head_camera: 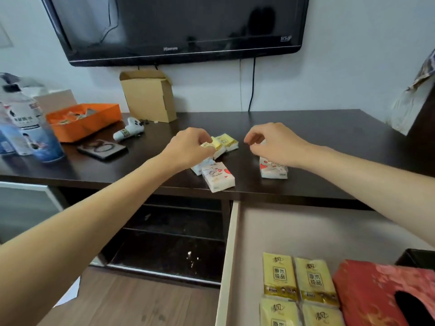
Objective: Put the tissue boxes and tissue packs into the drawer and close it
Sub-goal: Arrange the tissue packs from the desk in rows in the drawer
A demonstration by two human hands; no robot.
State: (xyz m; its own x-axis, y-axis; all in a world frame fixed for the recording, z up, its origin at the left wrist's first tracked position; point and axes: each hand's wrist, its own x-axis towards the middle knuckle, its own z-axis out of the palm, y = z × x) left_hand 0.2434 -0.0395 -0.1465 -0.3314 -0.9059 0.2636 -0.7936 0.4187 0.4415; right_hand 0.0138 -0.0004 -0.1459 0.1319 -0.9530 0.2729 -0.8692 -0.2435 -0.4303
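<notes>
Left hand (pixel 188 149) pinched on a yellow tissue pack (pixel 215 144), right hand (pixel 274 143) curled, empty, above a heart-print pack (pixel 273 170)

Head view, forward and down

Two bare arms reach over a dark tabletop (pixel 306 128) below a wall-mounted television (pixel 179 27). The left hand (pixel 188 149) pinches a yellow tissue pack (pixel 213 145); a second yellow pack (pixel 228 142) lies just beside its fingertips, and two white heart-printed packs (pixel 219 176) lie under its wrist side. The right hand (pixel 275 144), fingers curled, hovers above another white printed pack (pixel 273 170). Below the right forearm an open drawer (pixel 229 255) holds four yellow packs (pixel 296 283) beside a red tissue box (pixel 367 292). Far off the left hand sits an orange tray (pixel 87 125).
</notes>
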